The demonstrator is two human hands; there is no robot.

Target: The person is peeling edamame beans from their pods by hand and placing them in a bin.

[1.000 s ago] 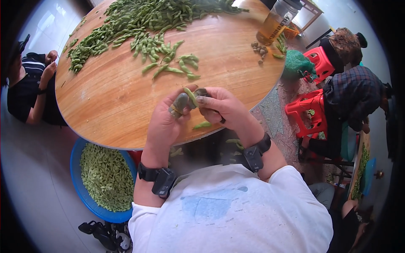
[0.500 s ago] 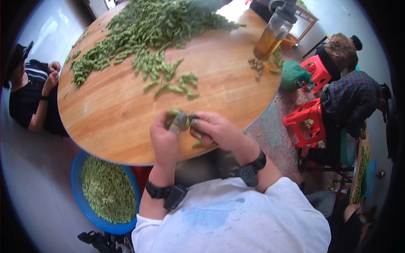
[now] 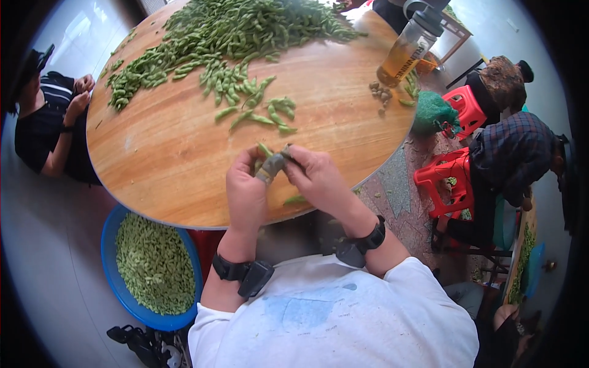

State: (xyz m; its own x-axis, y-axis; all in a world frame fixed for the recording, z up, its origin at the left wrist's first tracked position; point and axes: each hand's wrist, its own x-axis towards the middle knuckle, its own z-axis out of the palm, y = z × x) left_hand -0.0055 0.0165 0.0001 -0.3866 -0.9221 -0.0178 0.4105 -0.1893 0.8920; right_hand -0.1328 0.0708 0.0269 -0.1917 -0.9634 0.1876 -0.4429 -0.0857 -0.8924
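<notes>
My left hand [image 3: 248, 184], with a grey cover on its thumb, grips a green pod [image 3: 262, 149] near the front of the round wooden table [image 3: 147, 178]. My right hand [image 3: 307, 172] is closed and meets the left at the pod, fingertips hidden by the grey-covered thumb. A loose pod [image 3: 293, 200] lies just below my hands. Beyond them are a small group of pods [image 3: 276, 113] and a big heap of pods [image 3: 227, 27]. A blue basin [image 3: 110, 270] of shelled beans [image 3: 153, 264] stands below the table's left side.
A lidded bottle [image 3: 405, 52] stands at the table's right beside small brown objects [image 3: 380, 92]. One person [image 3: 46, 135] sits at the left; others [image 3: 509, 159] bend on the right by red stools [image 3: 442, 181] and a green mesh bag [image 3: 435, 113].
My joined hands dipped in the picture, then came slightly up. The left thumb now crosses further over the pod toward my right fingers, and less of the pod shows than a second ago.
</notes>
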